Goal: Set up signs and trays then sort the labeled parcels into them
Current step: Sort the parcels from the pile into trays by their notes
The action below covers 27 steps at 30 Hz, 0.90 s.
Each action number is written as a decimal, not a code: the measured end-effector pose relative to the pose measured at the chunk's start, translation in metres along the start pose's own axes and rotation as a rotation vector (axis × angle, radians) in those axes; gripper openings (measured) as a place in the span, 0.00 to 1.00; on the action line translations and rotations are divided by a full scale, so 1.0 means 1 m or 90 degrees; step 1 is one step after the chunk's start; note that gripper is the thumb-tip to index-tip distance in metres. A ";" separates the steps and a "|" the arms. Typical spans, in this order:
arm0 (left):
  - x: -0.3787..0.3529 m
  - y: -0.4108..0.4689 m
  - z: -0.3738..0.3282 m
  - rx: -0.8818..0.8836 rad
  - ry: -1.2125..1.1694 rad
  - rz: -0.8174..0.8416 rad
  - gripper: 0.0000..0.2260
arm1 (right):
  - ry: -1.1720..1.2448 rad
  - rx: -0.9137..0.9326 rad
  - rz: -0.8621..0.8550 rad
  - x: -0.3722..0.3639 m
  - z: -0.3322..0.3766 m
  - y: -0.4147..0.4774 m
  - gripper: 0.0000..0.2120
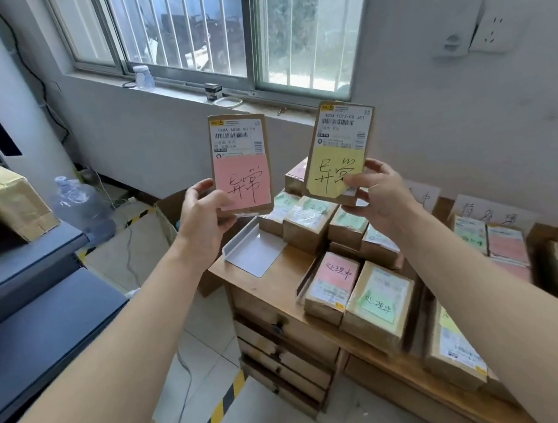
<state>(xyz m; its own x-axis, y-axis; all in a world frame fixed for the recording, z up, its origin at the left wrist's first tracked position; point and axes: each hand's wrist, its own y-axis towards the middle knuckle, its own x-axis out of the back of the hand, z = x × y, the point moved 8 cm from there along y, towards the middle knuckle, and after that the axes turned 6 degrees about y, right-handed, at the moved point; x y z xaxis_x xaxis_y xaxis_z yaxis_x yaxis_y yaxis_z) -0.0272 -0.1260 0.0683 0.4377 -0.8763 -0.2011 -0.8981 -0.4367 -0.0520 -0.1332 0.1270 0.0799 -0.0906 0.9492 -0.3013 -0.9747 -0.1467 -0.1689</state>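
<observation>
Here, at frame centre, the pink-noted parcel (240, 160) is pinched by its lower edge in fingers of the left hand (202, 216), the yellow-noted parcel (340, 149) likewise by the right hand (377, 195); both are judged light, flat, stiff, best gripped by edges; a grey tray (253, 255) lies below.

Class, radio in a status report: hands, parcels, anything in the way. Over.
Left hand grips pink-note parcel. Right hand grips yellow-note parcel. Both held up above white tray. Nothing between parcels and tray.

Pink-noted parcel (240, 165) upright, yellow-noted parcel (340, 149) tilted, both raised.
</observation>
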 end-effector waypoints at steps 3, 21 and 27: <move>0.010 0.031 -0.003 -0.005 0.020 -0.002 0.21 | 0.016 0.034 -0.018 -0.005 0.003 0.026 0.22; -0.003 0.152 0.026 0.094 0.086 0.191 0.21 | -0.013 0.041 -0.160 -0.035 -0.027 0.063 0.19; 0.023 0.165 0.057 0.170 0.120 0.270 0.21 | 0.028 -0.020 -0.229 -0.052 -0.089 0.043 0.25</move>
<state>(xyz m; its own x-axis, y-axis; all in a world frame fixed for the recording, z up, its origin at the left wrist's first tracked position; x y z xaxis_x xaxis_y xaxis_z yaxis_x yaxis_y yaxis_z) -0.1674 -0.2063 -0.0002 0.0118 -0.9966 -0.0814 -0.9665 0.0095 -0.2565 -0.1521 0.0467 0.0050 0.2661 0.9288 -0.2578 -0.9359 0.1848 -0.2999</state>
